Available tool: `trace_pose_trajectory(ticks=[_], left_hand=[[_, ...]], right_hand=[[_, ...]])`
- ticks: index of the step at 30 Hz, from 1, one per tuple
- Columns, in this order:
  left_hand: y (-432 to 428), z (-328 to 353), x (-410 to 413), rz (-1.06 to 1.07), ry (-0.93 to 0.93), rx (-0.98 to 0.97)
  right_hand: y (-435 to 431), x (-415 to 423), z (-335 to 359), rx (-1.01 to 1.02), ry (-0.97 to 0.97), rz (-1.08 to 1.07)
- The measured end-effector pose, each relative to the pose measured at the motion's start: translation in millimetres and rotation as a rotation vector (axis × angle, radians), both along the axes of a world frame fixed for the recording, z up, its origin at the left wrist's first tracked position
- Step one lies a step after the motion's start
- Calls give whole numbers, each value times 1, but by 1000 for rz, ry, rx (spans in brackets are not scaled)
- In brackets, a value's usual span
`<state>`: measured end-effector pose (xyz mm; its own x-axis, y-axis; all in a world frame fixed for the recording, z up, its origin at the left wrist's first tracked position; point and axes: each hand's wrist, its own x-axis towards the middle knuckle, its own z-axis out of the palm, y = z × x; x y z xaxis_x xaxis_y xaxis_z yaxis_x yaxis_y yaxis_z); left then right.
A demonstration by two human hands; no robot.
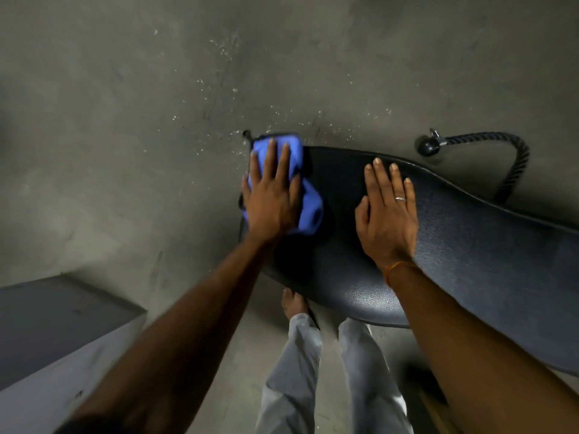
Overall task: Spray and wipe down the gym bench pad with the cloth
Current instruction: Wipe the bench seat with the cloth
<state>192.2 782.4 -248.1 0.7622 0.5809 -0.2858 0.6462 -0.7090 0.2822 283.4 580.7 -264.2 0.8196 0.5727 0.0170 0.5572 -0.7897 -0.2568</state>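
Note:
A black textured bench pad point(463, 255) runs from the centre toward the right edge. At its left end lies a crumpled blue cloth point(310, 211). My left hand point(272, 198) presses flat on that cloth, fingers spread, pinning it against the pad. My right hand point(388, 211) rests flat on the pad to the right of the cloth, fingers together, holding nothing; it wears a ring, and a thread circles the wrist. No spray bottle is in view.
Grey concrete floor point(141, 120) lies beyond the pad, speckled with pale flecks. A black rope attachment with a ball end point(427, 147) lies behind the pad at the right. A grey box point(47, 327) stands at lower left. My legs point(297, 371) stand below the pad.

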Motion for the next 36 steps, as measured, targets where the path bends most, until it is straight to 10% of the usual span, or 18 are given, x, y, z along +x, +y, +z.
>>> trace_pose_trajectory(ticks=[36], left_hand=[[-74,-10,-92,248,-88,16]], right_hand=[[-3,2,-1,12,66,1]])
